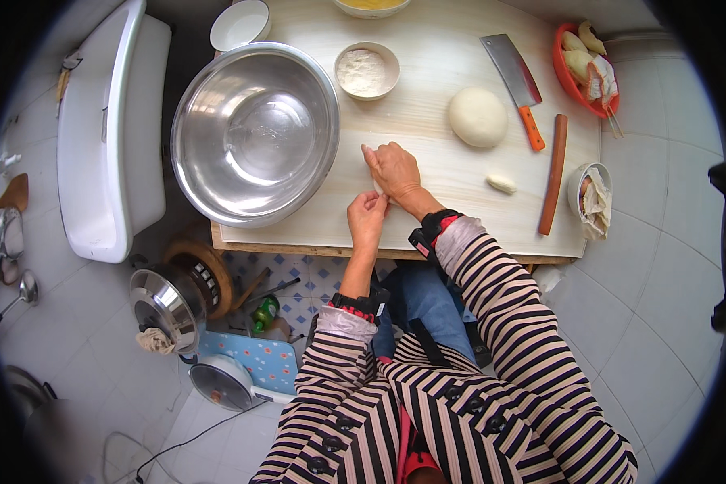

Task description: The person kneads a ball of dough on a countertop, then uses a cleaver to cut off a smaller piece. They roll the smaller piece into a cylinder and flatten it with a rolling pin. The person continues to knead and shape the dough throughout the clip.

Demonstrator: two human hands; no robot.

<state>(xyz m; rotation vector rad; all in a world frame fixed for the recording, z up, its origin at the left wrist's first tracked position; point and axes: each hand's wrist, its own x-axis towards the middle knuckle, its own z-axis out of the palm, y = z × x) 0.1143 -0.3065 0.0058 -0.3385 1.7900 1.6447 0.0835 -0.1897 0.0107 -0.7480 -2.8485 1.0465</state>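
Near the front edge of the wooden board [423,236], my left hand [368,218] pinches a small piece of pale dough [378,188] between thumb and fingers. My right hand [394,169] lies over the same piece, palm down, and hides most of it; whether it grips the dough is unclear. A large smooth ball of dough [478,117] rests to the right, with a small oblong dough piece [501,184] below it. A bowl of flour [363,72] stands beyond my hands. The big steel basin [257,136] is on the left.
A cleaver [514,72] with an orange handle and a brown wooden rod [553,175] lie at right. Beyond them are a red basket [565,75] and a small bowl with a cloth [575,190]. A white bowl [240,25] stands at back left, a white sink [124,133] farther left.
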